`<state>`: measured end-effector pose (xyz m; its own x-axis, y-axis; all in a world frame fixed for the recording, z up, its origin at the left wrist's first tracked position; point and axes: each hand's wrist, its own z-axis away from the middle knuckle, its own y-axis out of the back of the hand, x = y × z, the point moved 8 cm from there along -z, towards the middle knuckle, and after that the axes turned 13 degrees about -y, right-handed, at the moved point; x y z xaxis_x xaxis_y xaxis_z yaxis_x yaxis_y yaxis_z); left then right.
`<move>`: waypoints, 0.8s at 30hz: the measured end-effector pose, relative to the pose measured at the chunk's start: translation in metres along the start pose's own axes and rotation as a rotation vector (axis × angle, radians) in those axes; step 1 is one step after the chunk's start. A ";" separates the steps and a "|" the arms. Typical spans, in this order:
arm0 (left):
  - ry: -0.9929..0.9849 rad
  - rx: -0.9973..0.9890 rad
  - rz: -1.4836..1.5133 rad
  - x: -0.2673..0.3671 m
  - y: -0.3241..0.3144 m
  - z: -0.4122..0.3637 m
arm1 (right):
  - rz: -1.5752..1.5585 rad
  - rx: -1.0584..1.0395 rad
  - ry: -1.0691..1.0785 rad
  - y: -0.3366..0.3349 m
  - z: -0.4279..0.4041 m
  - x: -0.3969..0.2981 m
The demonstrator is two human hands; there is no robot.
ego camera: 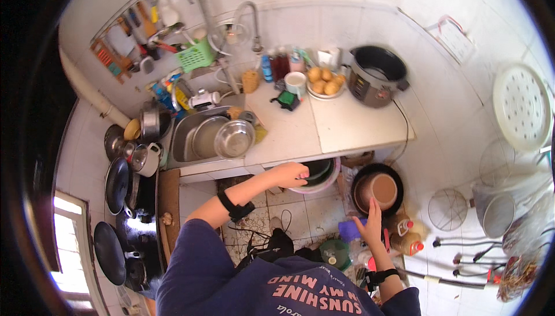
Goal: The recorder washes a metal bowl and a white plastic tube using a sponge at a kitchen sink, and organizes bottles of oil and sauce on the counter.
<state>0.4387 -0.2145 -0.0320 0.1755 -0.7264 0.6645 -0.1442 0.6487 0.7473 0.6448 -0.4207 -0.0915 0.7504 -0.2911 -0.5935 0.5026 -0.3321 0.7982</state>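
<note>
My left hand (291, 174) reaches over a dark green basin (320, 168) below the counter's front edge, its fingers curled. Whether it grips the basin's rim or anything else I cannot tell. Beneath that basin shows a larger pink-rimmed basin (323, 186). On the right, my right hand (370, 224) is held up with fingers spread and nothing in it. Its fingertips lie in front of a brown pot (383, 189), which sits inside a black round pan (399, 194). A purple cloth or bag (347, 230) lies just left of that hand.
Along the white counter (286, 129) stand a plate of potatoes (323, 80), a mug (296, 83) and a cooker pot (376, 75). Metal bowls (234, 139) rest in the sink (182, 142). Oil bottles (404, 243), a green container (335, 254) and cables (247, 231) are low down near my body.
</note>
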 end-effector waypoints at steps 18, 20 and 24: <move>0.790 0.874 0.097 -0.259 0.090 0.298 | -0.503 -0.316 0.050 -0.138 -0.139 -0.260; 0.900 0.926 0.228 -0.283 0.070 0.304 | -0.555 -0.393 -0.033 -0.153 -0.141 -0.261; 0.866 1.013 0.337 -0.308 0.057 0.295 | -0.608 -0.473 -0.138 -0.169 -0.152 -0.252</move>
<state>0.0888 -0.0209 -0.1909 0.4824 0.0468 0.8747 -0.8758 0.0450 0.4806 0.4359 -0.1548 -0.0613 0.2398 -0.2998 -0.9233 0.9611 -0.0607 0.2694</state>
